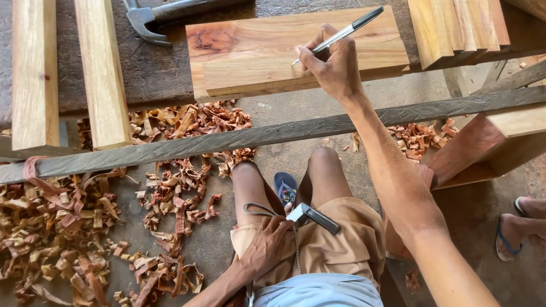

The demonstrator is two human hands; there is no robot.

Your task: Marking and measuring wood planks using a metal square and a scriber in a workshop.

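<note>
Right hand [333, 65] pinching a slim silver pen [341, 33], tip on a pale reddish wood block [250, 54], left hand [267, 244] closed on a small folding tool [313, 217] at the lap, curled shavings [68, 227] below

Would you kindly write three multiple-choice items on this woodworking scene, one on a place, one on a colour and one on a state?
1. Where does the claw hammer lie?
A. on the bench, left of the wood block
B. on the floor among shavings
C. on the lap

2. What colour are the shorts?
A. blue
B. tan
C. black

3. What is the right hand doing?
A. resting open on the bench
B. gripping the hammer
C. holding a pen with its tip at the wood block

Answers: 1 A, its head lies beside the wood block; 2 B, the cloth is tan; 3 C, the pen points at the block's top.
</note>
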